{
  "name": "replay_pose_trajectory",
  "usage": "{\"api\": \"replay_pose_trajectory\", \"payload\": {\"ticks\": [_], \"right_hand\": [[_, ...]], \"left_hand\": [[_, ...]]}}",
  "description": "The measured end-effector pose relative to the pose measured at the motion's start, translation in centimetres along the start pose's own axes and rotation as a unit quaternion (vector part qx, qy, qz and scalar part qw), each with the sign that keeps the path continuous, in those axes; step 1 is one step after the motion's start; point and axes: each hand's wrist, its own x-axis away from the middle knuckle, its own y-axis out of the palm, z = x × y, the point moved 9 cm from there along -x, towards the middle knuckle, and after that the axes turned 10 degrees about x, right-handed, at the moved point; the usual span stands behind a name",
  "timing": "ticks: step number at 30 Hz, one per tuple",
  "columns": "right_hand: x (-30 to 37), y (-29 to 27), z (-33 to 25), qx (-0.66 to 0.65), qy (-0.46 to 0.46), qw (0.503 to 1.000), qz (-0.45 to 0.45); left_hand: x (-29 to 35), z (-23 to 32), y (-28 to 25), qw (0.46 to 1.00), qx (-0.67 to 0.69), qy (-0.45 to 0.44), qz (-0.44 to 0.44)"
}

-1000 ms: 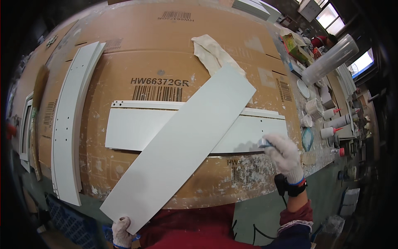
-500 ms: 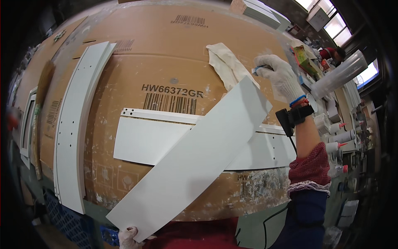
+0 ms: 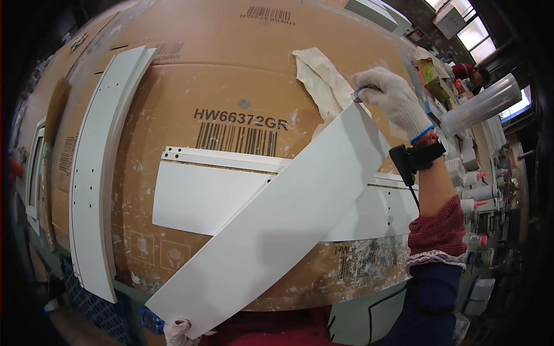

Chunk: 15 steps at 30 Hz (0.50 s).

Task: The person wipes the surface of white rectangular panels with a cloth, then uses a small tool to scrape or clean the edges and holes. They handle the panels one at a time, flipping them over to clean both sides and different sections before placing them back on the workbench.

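A long white panel (image 3: pixel 277 222) lies slantwise across a second white panel (image 3: pixel 196 193) on a cardboard-covered table (image 3: pixel 231 75). My left hand (image 3: pixel 179 331), in a white glove, grips the slanted panel's near lower end at the table's front edge. My right hand (image 3: pixel 392 98), also gloved, is at the panel's far upper end, closed around a small grey tool whose tip shows above the fingers. A cream cloth (image 3: pixel 320 81) lies just left of that hand.
Another long white panel with holes (image 3: pixel 98 173) lies along the table's left side. Bottles, tubes and a clear plastic roll (image 3: pixel 482 106) crowd a bench on the right. A person in red (image 3: pixel 470 72) is at the far right.
My right hand has travelled from the lower panel's right end up to the slanted panel's far end. The view has tilted closer to the table. My left hand stays on the near end.
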Motion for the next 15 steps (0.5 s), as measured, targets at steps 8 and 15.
{"api": "replay_pose_trajectory", "payload": {"ticks": [8,15], "right_hand": [[0.1,-0.1,-0.5,0.051,-0.011,0.999,0.011],[0.7,-0.3,0.5,0.116,-0.001,0.992,0.050]], "left_hand": [[0.4,0.1,0.0,1.000,-0.016,-0.021,0.015],[0.4,0.8,2.9,0.999,-0.012,-0.032,-0.001]]}}
